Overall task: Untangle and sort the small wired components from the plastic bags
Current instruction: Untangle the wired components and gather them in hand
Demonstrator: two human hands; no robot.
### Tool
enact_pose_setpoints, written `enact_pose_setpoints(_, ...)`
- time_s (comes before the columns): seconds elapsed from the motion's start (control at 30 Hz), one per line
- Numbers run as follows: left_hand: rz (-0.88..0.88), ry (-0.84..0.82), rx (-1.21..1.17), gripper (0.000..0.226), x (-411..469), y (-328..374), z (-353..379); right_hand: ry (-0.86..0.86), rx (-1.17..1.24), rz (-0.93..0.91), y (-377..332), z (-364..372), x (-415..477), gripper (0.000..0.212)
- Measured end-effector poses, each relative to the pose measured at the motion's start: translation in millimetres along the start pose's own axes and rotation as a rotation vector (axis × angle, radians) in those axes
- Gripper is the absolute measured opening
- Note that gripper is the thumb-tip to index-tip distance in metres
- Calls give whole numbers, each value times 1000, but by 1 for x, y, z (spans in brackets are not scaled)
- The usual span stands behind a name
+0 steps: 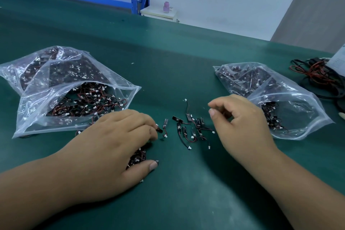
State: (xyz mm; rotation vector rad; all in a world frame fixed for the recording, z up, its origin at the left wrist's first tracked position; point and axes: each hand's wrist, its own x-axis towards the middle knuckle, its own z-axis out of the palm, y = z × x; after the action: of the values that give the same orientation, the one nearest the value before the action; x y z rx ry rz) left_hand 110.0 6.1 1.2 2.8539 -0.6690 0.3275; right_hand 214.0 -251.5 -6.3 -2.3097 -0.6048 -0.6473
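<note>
From the head view, a green table (186, 52) carries the lot. Toward its left edge lies an open plastic bag (33, 114) stuffed with small wired components, with a second bag (22, 69) tucked behind it. Toward the right edge sits another open bag (298, 102), partly filled, with a fuller bag (240, 76) behind it.

In the middle, between the hands, a loose scatter of components (188, 129) lies spread on the surface: black strips with thin red and black leads and white plugs.

The left hand (119, 142) lies over a tangled clump (138, 157), fingers curled round it and the thumb pressed at its near side. The right hand (240, 123) hovers just right of the scatter with its fingers curled; I cannot tell whether it pinches anything.

A coil of red and black cable (317, 76) lies at the far right edge.
</note>
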Motion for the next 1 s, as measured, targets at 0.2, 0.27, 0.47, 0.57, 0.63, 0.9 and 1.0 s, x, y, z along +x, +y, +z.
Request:
enact_pose_setpoints(0.2,-22,-22,52,38,1,2,-2,-51,82,117,16,12,0,25)
enact_pose_setpoints(0.27,-37,-58,115,45,3,1,-2,-104,75,114,17,13,0,23)
enact_pose_setpoints(0.47,-71,-173,146,52,4,1,-3,-162,107,169,18,16,3,21)
enact_pose_setpoints(0.57,-37,-149,175,51,5,0,-2,-173,117,186,18,16,3,25)
enact_pose_setpoints(0.63,0,-136,189,51,6,0,-2,-185,119,194,18,16,3,25)
enact_pose_setpoints(0.9,118,-163,72,42,4,-6,-1,-230,141,208,20,16,4,38)
enact_pose_setpoints(1.0,123,-145,65,43,4,-7,0,-224,176,231,22,17,3,42)
